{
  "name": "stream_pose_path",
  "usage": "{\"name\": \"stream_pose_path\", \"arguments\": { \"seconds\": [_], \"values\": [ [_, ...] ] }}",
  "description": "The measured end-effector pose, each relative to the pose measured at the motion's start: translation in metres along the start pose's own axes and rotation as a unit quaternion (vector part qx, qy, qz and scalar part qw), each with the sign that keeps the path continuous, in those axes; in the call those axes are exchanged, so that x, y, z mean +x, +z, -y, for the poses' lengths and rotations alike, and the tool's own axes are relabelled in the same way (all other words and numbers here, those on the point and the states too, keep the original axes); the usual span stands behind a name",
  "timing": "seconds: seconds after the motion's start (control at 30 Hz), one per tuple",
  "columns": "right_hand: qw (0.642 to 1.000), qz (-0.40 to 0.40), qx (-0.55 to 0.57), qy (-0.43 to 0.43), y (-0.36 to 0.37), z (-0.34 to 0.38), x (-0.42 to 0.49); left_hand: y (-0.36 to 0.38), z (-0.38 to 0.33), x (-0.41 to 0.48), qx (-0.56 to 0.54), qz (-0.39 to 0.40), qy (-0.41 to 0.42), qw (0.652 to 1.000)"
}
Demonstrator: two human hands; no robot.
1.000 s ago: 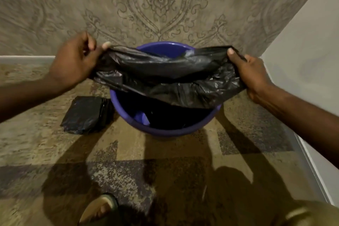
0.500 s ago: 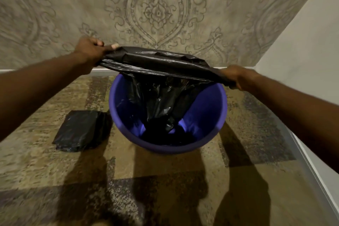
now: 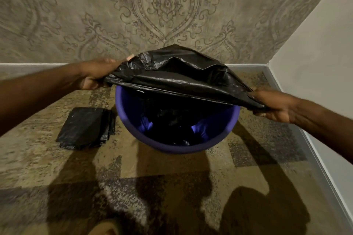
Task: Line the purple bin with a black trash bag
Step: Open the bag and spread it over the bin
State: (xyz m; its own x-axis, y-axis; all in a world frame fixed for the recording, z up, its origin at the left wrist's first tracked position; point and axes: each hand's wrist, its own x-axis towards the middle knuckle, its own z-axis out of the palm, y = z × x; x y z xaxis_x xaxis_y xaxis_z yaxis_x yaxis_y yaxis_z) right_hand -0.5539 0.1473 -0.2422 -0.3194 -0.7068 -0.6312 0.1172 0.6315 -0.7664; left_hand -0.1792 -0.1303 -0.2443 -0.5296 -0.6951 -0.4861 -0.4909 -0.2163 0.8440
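The purple bin [image 3: 172,148] stands on the carpet near the patterned wall. A black trash bag [image 3: 177,74] is stretched across the bin's far half, its lower part hanging down inside the bin. My left hand [image 3: 95,75] grips the bag's mouth at the bin's left rim. My right hand [image 3: 273,107] grips the bag's edge just past the right rim. The bag's far side billows up and hides the bin's back rim. The near rim is bare.
A folded stack of black bags [image 3: 86,128] lies on the carpet left of the bin. The patterned wall [image 3: 168,5] is close behind. A plain wall with a grey baseboard [image 3: 313,150] runs along the right. A foot [image 3: 107,228] shows at the bottom edge.
The bag's mouth has spread wider and its far side has risen over the bin's back rim. My right hand has moved outward past the right rim, and more of the bag fills the bin.
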Motion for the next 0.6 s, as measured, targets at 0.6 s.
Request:
{"name": "stream_pose_path", "arguments": {
  "seconds": [0.6],
  "values": [
    [0.979, -0.048, 0.136, -0.142, 0.036, -0.041, -0.035, 0.01, 0.013, -0.047, -0.053, -0.062, 0.169, 0.982]
  ]
}}
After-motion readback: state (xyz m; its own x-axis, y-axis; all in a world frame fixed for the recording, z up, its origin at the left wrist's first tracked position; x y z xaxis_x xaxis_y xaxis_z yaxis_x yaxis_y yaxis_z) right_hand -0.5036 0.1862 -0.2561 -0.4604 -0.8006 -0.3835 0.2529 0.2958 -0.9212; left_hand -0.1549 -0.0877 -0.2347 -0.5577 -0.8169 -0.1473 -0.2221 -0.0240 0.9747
